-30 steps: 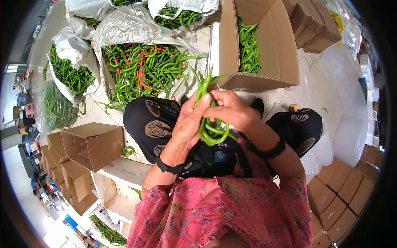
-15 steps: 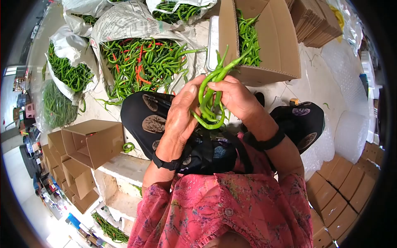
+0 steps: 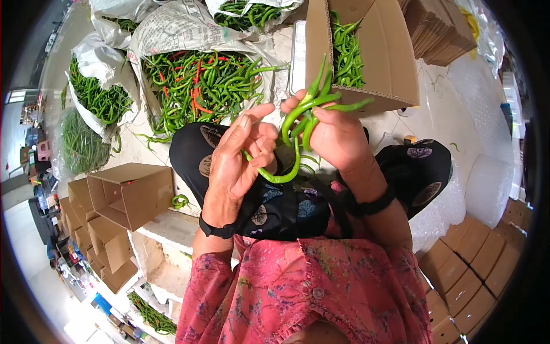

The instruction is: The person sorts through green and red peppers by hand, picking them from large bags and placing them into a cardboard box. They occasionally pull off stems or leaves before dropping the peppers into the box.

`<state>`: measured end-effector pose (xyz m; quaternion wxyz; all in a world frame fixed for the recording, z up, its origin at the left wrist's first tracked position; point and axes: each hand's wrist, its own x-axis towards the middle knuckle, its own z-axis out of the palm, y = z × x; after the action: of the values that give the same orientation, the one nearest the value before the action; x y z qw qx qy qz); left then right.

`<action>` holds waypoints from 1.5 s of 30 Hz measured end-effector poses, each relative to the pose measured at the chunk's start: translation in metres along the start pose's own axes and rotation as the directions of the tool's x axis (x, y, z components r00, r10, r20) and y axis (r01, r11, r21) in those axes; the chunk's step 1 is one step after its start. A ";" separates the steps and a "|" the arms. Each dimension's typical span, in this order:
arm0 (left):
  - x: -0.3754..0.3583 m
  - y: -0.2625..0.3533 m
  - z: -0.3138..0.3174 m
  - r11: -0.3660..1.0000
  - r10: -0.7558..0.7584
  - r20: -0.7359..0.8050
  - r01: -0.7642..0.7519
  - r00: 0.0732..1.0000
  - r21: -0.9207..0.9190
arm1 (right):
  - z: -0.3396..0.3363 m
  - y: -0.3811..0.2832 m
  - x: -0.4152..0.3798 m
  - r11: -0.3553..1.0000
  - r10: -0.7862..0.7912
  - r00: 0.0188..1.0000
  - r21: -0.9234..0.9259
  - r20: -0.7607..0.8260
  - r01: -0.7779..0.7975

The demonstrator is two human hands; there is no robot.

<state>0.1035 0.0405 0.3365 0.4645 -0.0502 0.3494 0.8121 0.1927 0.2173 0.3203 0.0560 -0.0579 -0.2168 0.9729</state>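
My right hand (image 3: 338, 135) is closed on a small bunch of green chili peppers (image 3: 312, 106), their ends poking out above the fingers. A long curved green chili pepper (image 3: 281, 178) loops below the bunch and runs across to my left hand (image 3: 243, 155). There the lower fingers curl at its end, while the thumb and index finger stand apart. An open sack (image 3: 172, 28) of green chilies (image 3: 229, 80), with some red chilies (image 3: 197, 86) among them, lies ahead to the left. Ahead to the right, an open cardboard box (image 3: 389, 54) contains green chilies (image 3: 346, 57).
More bags of chilies (image 3: 94, 94) stand at far left. Empty cardboard boxes (image 3: 134, 195) and a worn white foam box (image 3: 166, 246) are at my left. Bubble wrap (image 3: 487, 189) and stacked cartons (image 3: 464, 258) lie right. Flattened cardboard (image 3: 438, 31) leans behind the open box.
My hands have moved apart. The left has drawn back from the bunch and its index finger has lifted. The right keeps the bunch, now tilted further right.
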 end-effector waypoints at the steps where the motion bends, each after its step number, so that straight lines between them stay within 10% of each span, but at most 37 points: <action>1: -0.002 0.000 0.001 1.000 -0.019 0.028 0.018 0.999 0.007 | 0.000 0.002 -0.001 0.996 -0.070 0.997 -0.048 -0.022 0.069; 7: -0.007 0.000 0.002 0.942 -0.073 0.204 0.135 0.976 -0.307 | 0.001 -0.003 -0.010 0.958 -0.056 0.996 -0.286 -0.073 0.033; 9: -0.009 0.001 -0.001 0.985 0.045 0.419 0.028 0.907 -0.168 | 0.015 -0.011 -0.015 0.896 -0.129 0.985 -0.438 -0.117 0.065; 11: -0.011 -0.008 0.013 0.884 0.145 0.124 -0.185 0.982 0.430 | 0.031 -0.020 -0.020 0.668 -0.315 0.946 -0.725 -0.072 0.167; 17: -0.007 -0.014 -0.001 0.972 0.072 0.170 -0.031 0.983 -0.233 | 0.004 -0.044 -0.018 0.980 -0.121 0.986 -0.171 -0.118 0.100; 19: -0.008 -0.020 -0.003 0.975 0.113 0.112 -0.088 0.987 -0.203 | -0.002 -0.049 -0.016 0.993 -0.069 0.997 0.097 -0.045 0.073; 22: -0.015 -0.029 0.006 0.996 0.064 0.089 -0.069 0.994 0.061 | 0.002 -0.059 -0.020 0.997 -0.076 0.996 0.032 -0.042 0.077; 25: -0.019 -0.044 0.002 0.509 0.021 0.192 -0.176 0.981 0.842 | 0.010 -0.076 -0.025 0.996 -0.085 0.995 0.026 -0.052 0.087; 27: -0.021 -0.045 0.012 0.051 0.166 0.377 -0.389 0.911 0.920 | 0.010 -0.092 -0.027 0.985 -0.173 0.985 -0.004 0.000 0.173; 33: -0.046 -0.016 0.023 0.528 0.051 0.117 -0.126 0.992 0.840 | 0.035 -0.183 -0.028 0.861 -0.386 0.922 -0.353 0.019 0.367; 39: -0.042 0.054 0.015 0.664 0.355 0.190 -0.390 0.915 0.638 | 0.023 -0.220 0.021 0.750 -0.396 0.918 -0.574 0.005 0.327; 43: 0.006 0.078 -0.013 0.686 0.448 -0.074 -0.289 0.891 0.668 | -0.044 -0.201 0.054 0.559 -0.163 0.886 -0.781 -0.434 -0.280; 45: 0.029 0.078 -0.054 0.691 0.372 -0.195 -0.130 0.907 0.711 | -0.050 -0.194 0.036 0.429 -0.169 0.903 -0.854 -0.396 -0.295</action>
<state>0.0121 0.0031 0.3247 0.2683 0.0405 0.6984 0.6623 0.1806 0.4178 0.3551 0.0245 -0.2969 -0.6812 0.6687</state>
